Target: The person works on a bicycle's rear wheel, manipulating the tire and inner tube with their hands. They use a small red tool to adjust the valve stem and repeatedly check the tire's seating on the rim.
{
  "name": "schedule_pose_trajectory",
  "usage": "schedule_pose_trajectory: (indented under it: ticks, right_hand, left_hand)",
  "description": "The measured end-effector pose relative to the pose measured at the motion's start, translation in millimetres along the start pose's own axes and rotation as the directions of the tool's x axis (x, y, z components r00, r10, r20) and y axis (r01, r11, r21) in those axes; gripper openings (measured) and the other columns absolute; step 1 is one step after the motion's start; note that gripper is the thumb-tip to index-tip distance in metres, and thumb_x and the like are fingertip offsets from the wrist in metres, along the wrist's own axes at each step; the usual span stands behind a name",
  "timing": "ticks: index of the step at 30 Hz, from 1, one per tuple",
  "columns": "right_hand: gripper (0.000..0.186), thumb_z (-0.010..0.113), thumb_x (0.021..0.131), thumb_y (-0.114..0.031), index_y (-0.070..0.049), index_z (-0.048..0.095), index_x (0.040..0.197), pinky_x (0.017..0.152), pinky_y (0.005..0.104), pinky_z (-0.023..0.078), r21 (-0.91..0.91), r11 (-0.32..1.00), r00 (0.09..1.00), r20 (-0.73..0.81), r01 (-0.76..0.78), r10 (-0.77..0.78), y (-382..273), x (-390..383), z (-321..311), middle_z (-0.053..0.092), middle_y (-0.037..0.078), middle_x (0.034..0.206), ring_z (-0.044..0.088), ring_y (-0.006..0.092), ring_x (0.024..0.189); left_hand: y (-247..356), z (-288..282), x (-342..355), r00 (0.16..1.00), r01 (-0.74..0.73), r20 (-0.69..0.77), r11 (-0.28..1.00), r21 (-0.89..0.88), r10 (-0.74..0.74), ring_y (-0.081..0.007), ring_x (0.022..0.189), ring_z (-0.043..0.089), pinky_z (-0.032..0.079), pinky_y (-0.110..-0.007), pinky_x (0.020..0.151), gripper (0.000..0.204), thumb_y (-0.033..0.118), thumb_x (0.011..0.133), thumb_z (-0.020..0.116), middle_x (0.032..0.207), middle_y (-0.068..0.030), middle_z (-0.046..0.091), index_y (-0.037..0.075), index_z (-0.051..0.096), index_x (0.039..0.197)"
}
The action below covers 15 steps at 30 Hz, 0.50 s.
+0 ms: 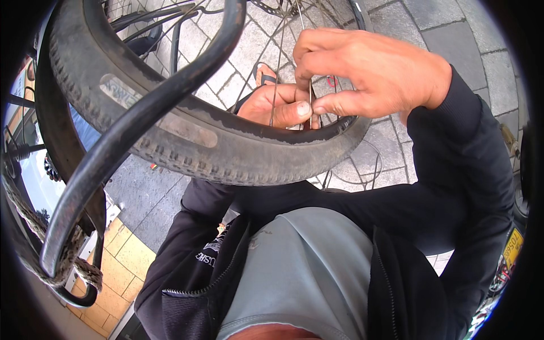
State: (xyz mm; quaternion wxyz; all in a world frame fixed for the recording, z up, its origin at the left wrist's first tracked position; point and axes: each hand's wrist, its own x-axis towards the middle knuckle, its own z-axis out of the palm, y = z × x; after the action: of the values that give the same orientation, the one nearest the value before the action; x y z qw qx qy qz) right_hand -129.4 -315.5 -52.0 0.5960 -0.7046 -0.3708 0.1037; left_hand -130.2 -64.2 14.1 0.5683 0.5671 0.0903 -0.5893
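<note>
A bicycle wheel with a worn, knobbly black tyre (226, 161) arcs across the front of me. Its thin metal spokes (277, 62) run up from the black rim (226, 119). My left hand (275, 107) is on the inner side of the rim, its thumb and fingers closed about the rim end of a spoke. From the right, my right hand (368, 73) reaches in with curled fingers and thumb brought together on the same spoke, just above the rim. Whether a small part sits between the fingertips is hidden.
A bent black metal tube (141, 116) crosses over the wheel at left, with rope (88, 272) tied round its lower end. A thin cable loop (362, 175) lies on grey paving (453, 45) beyond the tyre. A sandalled foot (264, 73) shows behind the spokes.
</note>
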Motion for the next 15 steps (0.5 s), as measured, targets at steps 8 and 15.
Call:
schedule_pose_trajectory:
  ticks: [8, 15]
  right_hand:
    - [0.029, 0.075, 0.085, -0.028, -0.001, 0.066, 0.091, 0.083, 0.0422, 0.051, 0.024, 0.996, 0.988, -0.133, 0.086, -0.082, 6.3, -3.0, 11.5, 0.061, 0.011, 0.095, 0.063, 0.0323, 0.096]
    - [0.029, 0.078, 0.084, -0.027, -0.002, 0.067, 0.092, 0.081, 0.0412, 0.051, -0.061, 0.995, 0.966, -0.240, 0.084, -0.096, 10.7, -4.8, 23.1, 0.061, 0.010, 0.091, 0.063, 0.0316, 0.092]
  left_hand:
    - [-1.5, 1.0, -0.1, 1.000, 0.004, -0.011, 0.998, -0.057, -0.004, -0.0103, 0.082, 0.061, 0.048, -0.026, 0.075, 0.031, 0.030, 0.102, 0.064, 0.092, -0.0061, 0.068, 0.000, 0.066, 0.095]
    - [-11.9, -15.5, -8.8, 0.999, 0.016, 0.034, 0.982, -0.188, -0.010, -0.0182, 0.095, 0.070, 0.055, -0.032, 0.087, 0.029, 0.025, 0.096, 0.066, 0.108, -0.0167, 0.070, -0.003, 0.063, 0.103]
